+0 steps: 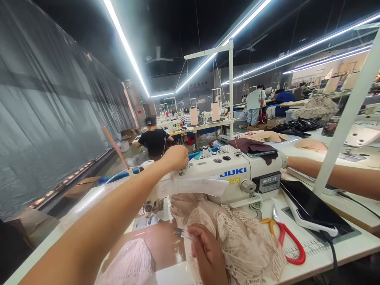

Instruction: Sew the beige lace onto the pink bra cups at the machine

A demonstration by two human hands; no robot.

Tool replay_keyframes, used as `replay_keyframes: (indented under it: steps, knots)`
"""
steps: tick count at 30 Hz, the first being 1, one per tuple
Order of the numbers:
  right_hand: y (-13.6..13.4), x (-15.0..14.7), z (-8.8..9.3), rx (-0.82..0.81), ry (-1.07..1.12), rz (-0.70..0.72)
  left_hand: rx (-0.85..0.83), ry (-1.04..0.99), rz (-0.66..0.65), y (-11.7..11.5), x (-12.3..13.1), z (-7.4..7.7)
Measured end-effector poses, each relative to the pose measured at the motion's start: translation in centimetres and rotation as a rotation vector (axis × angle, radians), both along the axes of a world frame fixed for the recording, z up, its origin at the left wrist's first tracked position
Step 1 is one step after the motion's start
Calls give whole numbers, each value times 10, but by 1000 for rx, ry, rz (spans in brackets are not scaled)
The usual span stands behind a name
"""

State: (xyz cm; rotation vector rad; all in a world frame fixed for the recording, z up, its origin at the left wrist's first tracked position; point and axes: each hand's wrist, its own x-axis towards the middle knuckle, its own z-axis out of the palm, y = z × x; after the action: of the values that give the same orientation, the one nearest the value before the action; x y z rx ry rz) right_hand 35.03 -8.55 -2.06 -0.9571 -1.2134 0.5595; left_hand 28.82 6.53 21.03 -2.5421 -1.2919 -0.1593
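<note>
My left hand is closed at the top of the white JUKI sewing machine, near its left end. What its fingers pinch is hidden. Low in the middle, my right hand grips a small pointed metal tool that looks like tweezers, its tip pointing left. Beige lace fabric is bunched beside that hand, below the machine arm. A pale gathered piece of cloth lies to the left. At the machine's right end, an arm, apparently another person's, reaches in behind a white pole; its hand is mostly hidden.
Red-and-yellow-handled scissors lie right of the lace. A black-screened device sits farther right, by the slanted white pole. Dark cloth and a phone rest on the machine. Thread cones stand behind; several people work beyond.
</note>
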Motion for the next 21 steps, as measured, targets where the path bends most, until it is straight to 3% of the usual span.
replay_keyframes:
  steps: [4, 8, 21]
  knots:
    - [0, 0, 2, 8, 0, -9, -20, 32, -62, -19, -1, -4]
    - [1, -1, -1, 7, 11, 16, 1, 46, -27, -31, -17, -4]
    - [-3, 1, 4, -26, 21, 24, -2, 104, 30, -17, -19, 9]
